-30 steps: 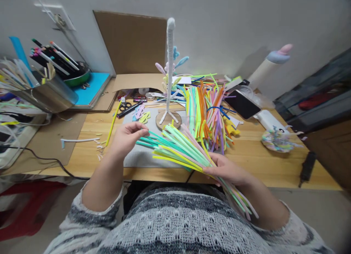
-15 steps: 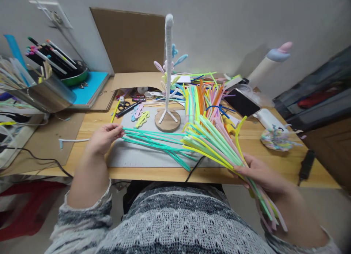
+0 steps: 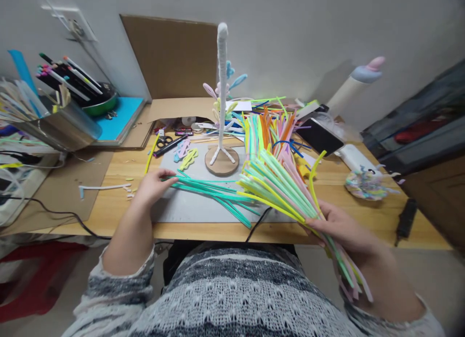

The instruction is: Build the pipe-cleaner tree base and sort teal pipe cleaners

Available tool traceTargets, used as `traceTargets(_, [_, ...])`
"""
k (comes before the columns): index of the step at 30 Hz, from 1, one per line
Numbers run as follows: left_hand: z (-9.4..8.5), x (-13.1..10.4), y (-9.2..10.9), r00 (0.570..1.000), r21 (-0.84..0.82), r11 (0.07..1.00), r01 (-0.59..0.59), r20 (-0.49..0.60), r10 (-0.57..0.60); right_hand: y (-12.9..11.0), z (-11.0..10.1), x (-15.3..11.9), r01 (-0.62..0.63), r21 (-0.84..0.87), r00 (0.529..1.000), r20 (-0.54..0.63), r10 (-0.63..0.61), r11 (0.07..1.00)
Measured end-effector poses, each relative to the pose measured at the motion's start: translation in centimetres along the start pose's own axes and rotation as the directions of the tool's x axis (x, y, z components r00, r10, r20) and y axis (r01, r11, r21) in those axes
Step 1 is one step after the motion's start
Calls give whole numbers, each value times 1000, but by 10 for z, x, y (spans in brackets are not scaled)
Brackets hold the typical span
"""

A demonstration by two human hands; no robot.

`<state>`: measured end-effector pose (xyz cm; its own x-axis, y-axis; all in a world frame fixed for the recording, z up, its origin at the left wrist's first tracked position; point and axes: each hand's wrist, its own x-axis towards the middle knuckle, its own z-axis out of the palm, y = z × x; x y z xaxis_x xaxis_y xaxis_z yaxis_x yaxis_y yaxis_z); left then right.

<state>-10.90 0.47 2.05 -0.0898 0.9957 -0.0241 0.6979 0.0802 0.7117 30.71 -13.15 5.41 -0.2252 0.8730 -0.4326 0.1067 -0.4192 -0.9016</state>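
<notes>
My left hand [image 3: 151, 186] grips the ends of several teal pipe cleaners [image 3: 210, 194] that lie across a grey cutting mat [image 3: 189, 208]. My right hand [image 3: 336, 228] holds a fanned bundle of pastel pipe cleaners [image 3: 283, 189], green, yellow and pink, lifted above the desk's front edge. Between and behind the hands stands a white wrapped stem on a round wooden base [image 3: 222, 160], with small pastel loops on it.
A heap of coloured pipe cleaners [image 3: 269, 128] lies behind the bundle. A phone [image 3: 320, 137], scissors [image 3: 164, 141], a pen holder [image 3: 61, 119], a cardboard sheet [image 3: 170, 56] and a small dish [image 3: 365, 186] crowd the wooden desk [image 3: 123, 216]. A black cable [image 3: 43, 206] runs at left.
My left hand pulled the teal pipe cleaners out of the bundle to the left and lowered them onto the mat. My right hand carried the remaining bundle right.
</notes>
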Motion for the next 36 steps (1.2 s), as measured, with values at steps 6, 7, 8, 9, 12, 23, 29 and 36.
traceTargets(6, [24, -43, 59, 954, -226, 932, -285, 24, 297, 7, 19, 20, 29, -89, 984, 176, -13, 996])
traceTargets(7, [26, -51, 68, 946, -313, 913, -262, 103, 307, 8, 22, 22, 33, -99, 979, 203, -13, 995])
traceTargets(8, [28, -57, 75, 936, -364, 899, -246, 152, 317, 8, 25, 25, 42, -106, 974, 227, -17, 994])
traceTargets(9, [29, -62, 81, 929, -395, 890, -229, 183, 321, 8, 28, 26, 49, -112, 969, 245, -21, 993])
traceTargets(12, [29, -67, 86, 933, -416, 884, -213, 182, 310, 8, 33, 29, 70, -107, 962, 272, -38, 992])
traceTargets(23, [32, -63, 87, 940, -428, 885, -184, 185, 285, 5, 40, 30, 102, -147, 955, 293, -55, 984])
traceTargets(29, [35, -58, 83, 947, -428, 894, -132, 211, 241, 5, 39, 30, 120, -156, 954, 292, -71, 980])
traceTargets(36, [32, -58, 87, 946, -424, 894, -145, 207, 251, 5, 40, 34, 132, -191, 956, 285, -74, 973])
